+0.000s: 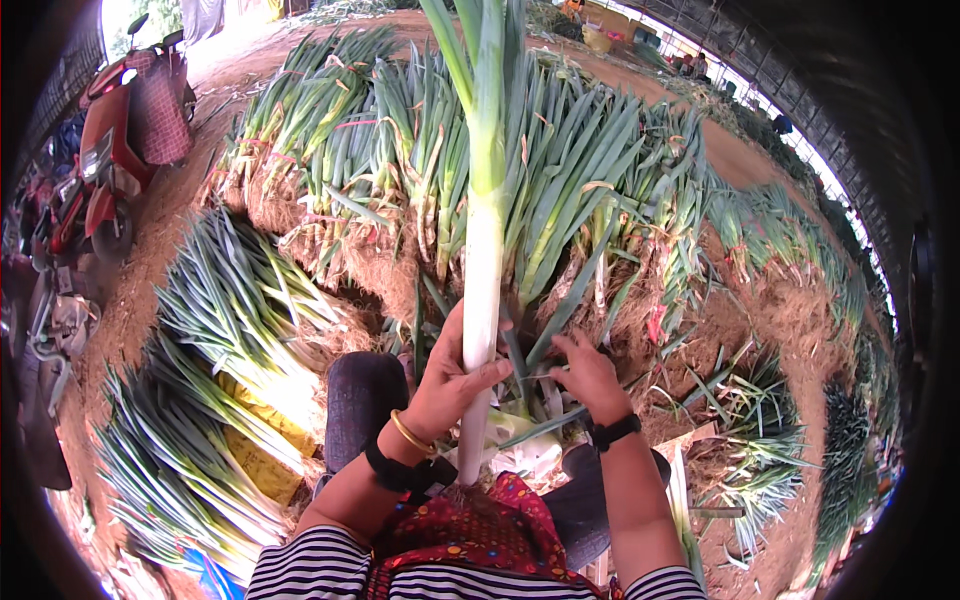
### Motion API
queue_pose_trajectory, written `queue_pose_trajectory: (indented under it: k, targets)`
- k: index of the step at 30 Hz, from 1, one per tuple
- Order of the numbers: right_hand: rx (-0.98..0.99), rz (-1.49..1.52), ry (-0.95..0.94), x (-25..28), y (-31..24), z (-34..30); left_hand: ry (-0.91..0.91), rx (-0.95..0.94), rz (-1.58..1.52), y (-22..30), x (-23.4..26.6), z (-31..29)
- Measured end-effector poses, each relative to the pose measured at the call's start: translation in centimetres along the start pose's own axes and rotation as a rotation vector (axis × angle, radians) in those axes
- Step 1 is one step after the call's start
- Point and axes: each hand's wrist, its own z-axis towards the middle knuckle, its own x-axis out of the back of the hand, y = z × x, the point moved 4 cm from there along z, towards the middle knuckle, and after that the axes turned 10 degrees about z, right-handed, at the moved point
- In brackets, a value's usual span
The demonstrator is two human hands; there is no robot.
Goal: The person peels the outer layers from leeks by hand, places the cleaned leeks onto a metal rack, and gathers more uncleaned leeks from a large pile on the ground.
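Observation:
A large leek (483,250) stands upright before me, white shank low and green leaves reaching past the top of the view. My left hand (455,370) is wrapped round its white shank, thumb across the front. The root end hangs just above the patterned red apron on my lap. To the right of the leek, my right hand (588,375) is raised with fingers apart and slightly curled, next to some loose green leaves (565,305). No object shows plainly in it. Stripped leaves and pale scraps (535,450) lie between my knees.
Two heaps of leeks (240,300) lie at my left, partly over a yellow sheet (265,440). Rows of bundled leeks (400,150) with earthy roots stretch across the front. Leaf trimmings (755,440) are piled at the right. A red scooter (115,150) stands far left.

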Motion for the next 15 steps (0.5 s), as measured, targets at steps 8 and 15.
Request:
queue_pose_trajectory:
  k: [8, 15]
  targets:
    - [0.295, 1.164, -0.049, -3.2, -10.8, -3.9, -0.246, -0.171, 0.097, 2.2, 0.4, 1.4]
    - [0.472, 0.608, 0.332, -3.0, -13.9, -5.3, -0.308, -0.064, -0.121, 2.4, 0.4, 0.6]
